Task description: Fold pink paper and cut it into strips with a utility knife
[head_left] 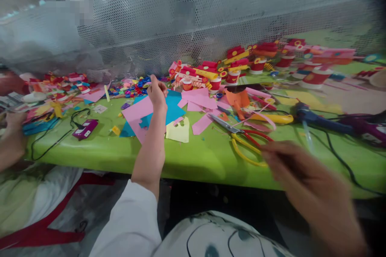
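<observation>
My left hand (158, 91) reaches to the back of the table, above blue paper (173, 106) and beside a pile of small colourful pieces (140, 87). Its fingers curl in, and whatever they may hold is hidden. At the front right, my right hand (304, 186) is smeared by motion. Its fingertips overlap the handles of scissors (245, 138) with red and yellow loops, which lie on the table with their blades slightly apart. Whether the fingers grip or only pass the loops is unclear. Pink paper (137, 114) and a cut pale-yellow sheet (177, 130) lie near my left forearm.
Several red-and-white cup models (215, 82) line the back of the green table (199, 160), before a perforated metal panel (235, 12). A purple glue gun (362, 126) with a cord lies right. A purple corded device (85, 129) and another person's hand (15, 122) are left.
</observation>
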The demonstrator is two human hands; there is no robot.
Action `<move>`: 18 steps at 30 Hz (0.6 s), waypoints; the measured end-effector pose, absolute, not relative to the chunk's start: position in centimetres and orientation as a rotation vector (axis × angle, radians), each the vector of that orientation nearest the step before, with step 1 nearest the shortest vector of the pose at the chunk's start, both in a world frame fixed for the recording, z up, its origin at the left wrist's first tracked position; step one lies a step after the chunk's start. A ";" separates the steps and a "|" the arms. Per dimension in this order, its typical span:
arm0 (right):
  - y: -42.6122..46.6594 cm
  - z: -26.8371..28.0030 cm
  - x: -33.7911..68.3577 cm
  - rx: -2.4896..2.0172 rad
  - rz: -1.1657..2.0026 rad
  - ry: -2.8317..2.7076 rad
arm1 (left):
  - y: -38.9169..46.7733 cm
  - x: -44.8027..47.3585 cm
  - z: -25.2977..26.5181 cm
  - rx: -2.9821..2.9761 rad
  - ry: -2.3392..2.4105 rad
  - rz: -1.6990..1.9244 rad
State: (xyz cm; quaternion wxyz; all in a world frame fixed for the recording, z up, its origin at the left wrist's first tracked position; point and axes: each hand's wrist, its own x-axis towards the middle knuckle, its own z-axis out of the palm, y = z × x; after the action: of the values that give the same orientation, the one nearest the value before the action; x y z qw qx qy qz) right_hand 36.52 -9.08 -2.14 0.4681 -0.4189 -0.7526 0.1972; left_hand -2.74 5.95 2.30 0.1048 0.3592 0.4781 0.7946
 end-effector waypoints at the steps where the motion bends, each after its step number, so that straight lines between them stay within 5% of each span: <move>1: -8.8 -2.2 35.1 -0.966 0.473 -1.897 | 6.0 -2.8 2.3 1.064 1.406 2.335; 18: -2.6 -5.3 20.7 -0.518 0.244 -2.416 | 4.4 -1.1 0.1 1.181 1.471 2.342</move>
State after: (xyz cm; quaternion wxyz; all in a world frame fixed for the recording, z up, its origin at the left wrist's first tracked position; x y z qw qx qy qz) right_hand 20.67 -2.61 -5.33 0.3234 -0.1975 -0.9207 0.0930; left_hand -1.12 4.44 0.09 0.0672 0.3919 0.4881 0.7769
